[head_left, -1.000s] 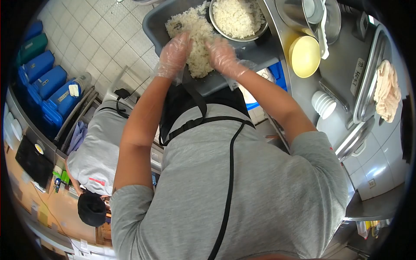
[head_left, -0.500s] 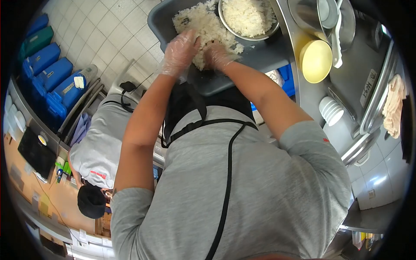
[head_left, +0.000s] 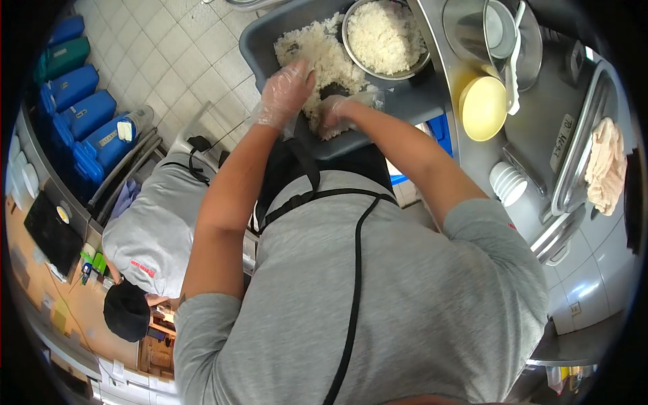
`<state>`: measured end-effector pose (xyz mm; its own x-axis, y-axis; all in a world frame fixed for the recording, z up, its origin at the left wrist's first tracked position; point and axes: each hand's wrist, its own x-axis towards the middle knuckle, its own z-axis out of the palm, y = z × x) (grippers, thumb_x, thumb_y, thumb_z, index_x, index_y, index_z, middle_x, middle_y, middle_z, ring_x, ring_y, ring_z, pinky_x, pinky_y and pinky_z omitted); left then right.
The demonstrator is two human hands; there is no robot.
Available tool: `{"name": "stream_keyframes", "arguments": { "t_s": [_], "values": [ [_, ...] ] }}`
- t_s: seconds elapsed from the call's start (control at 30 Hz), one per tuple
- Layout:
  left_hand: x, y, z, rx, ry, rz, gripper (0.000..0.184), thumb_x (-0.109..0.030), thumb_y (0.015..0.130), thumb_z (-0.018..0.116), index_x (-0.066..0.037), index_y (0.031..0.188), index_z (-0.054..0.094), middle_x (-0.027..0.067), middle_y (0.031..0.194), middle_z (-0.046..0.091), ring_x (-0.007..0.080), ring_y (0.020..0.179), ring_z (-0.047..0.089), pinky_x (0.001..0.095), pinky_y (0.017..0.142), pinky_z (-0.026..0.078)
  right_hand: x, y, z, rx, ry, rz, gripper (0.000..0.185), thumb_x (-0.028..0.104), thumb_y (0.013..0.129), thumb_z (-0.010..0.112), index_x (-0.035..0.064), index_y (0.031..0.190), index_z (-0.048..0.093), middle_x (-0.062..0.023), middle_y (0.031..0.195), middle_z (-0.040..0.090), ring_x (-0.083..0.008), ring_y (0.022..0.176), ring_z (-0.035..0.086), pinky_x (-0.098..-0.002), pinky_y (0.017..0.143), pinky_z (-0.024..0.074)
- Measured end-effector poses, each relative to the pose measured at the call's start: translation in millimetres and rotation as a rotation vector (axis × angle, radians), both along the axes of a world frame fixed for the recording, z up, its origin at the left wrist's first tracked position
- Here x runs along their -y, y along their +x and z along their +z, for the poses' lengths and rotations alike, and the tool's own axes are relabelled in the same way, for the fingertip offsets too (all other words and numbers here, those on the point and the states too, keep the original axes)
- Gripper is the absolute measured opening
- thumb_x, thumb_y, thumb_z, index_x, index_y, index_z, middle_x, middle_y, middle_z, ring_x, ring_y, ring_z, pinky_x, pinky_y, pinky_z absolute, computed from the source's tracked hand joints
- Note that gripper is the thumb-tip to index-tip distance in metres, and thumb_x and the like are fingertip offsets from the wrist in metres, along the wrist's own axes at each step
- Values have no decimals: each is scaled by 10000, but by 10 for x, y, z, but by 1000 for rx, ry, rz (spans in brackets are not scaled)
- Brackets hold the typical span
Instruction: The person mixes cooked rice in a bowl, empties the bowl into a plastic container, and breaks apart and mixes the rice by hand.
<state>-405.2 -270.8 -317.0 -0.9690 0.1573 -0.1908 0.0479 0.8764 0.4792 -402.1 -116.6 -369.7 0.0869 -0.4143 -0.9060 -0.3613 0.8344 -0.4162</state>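
Observation:
A grey plastic tub [head_left: 255, 42] holds a spread heap of cooked white rice [head_left: 322, 52]. My left hand [head_left: 287, 93], in a clear plastic glove, is over the left side of the heap with its fingers curled down; what they grip, if anything, is hidden. Also gloved, my right hand [head_left: 335, 113] is low in the tub by its near wall, fingers bent around rice and partly hidden. A round metal bowl [head_left: 345, 42] full of rice stands in the tub, beyond my right hand.
On the steel counter [head_left: 466, 162] at the right are a yellow bowl [head_left: 482, 109], stacked white cups [head_left: 508, 183], a white-handled utensil [head_left: 514, 74] and a cloth [head_left: 606, 167]. Another person in a grey shirt [head_left: 155, 223] bends at the left, near blue bins [head_left: 94, 115].
My right hand has drawn back toward the tub's near wall, baring dark tub floor between rice patches. My left hand stays over the heap. The view has shifted slightly.

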Motion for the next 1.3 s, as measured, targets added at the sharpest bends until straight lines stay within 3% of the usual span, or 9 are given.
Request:
{"name": "stream_keyframes", "arguments": {
  "t_s": [0.23,0.3,0.37,0.43,0.6,0.83,0.9,1.13,1.3],
  "values": [
    [-29,-89,-8,91,-58,-111,402,-446,976,610,-74,1125,645,184,887,725,387,774,711,508,718,583,-574,-104,200,135,-231,-472,519,412,811,800,21,1149,756,-112,1113,753,-227,951,713,-375,908,551],
    [-92,-161,-3,426,-138,-159,560,-571,1020,465,-79,1186,676,253,1063,726,399,1003,717,460,894,575,-667,101,386,381,-647,-1529,544,338,828,804,-19,1224,697,-108,1029,714,-159,967,650,-323,848,541],
    [-170,-191,24,499,31,-56,619,-607,1015,452,-73,1247,662,262,1156,705,403,1070,700,468,950,549,-664,-148,908,294,-266,-1390,694,317,860,791,-32,1408,548,-134,1234,672,-186,1126,623,-313,963,502],
    [-256,-218,146,575,198,47,682,-644,1009,439,-67,1307,648,270,1248,683,408,1137,683,475,1006,522,-578,-42,749,325,-617,-1619,827,231,932,745,-22,1581,299,-193,1413,579,-244,1232,603,-356,1084,454],
    [-196,-179,-142,1294,1297,838,648,-598,985,558,-103,1403,592,175,1481,538,291,1328,554,464,1143,422,-514,3,508,-143,-502,-1076,852,137,803,758,-67,1526,357,-253,1442,541,-260,1331,524,-346,1120,407],
    [-91,-89,-335,1009,1137,13,680,-534,928,726,-51,1387,593,81,1264,663,166,1101,674,343,896,581,-564,-31,465,-549,-543,-965,501,72,833,647,48,1333,611,-278,1131,696,-381,1099,678,-448,968,520],
    [-180,-228,113,1327,988,507,782,-614,826,788,-23,1317,648,89,1168,713,142,886,670,317,854,559,-499,-153,701,-323,-211,-1069,426,62,856,593,86,1278,647,-262,982,715,-402,984,706,-473,885,544],
    [-207,-182,-90,1256,906,571,615,-564,929,718,-36,1243,691,46,1034,724,119,777,640,273,656,525,-552,-7,450,-453,-412,-1140,476,79,880,592,105,1354,599,-182,912,729,-320,796,702,-439,780,557],
    [-254,-180,-206,1125,1044,829,627,-574,959,651,-48,1300,683,96,1133,736,199,929,693,372,821,552,-545,-38,399,358,-392,-2042,655,127,900,634,41,1507,403,-83,1217,663,-221,1038,639,-355,896,515]
  ]
}}
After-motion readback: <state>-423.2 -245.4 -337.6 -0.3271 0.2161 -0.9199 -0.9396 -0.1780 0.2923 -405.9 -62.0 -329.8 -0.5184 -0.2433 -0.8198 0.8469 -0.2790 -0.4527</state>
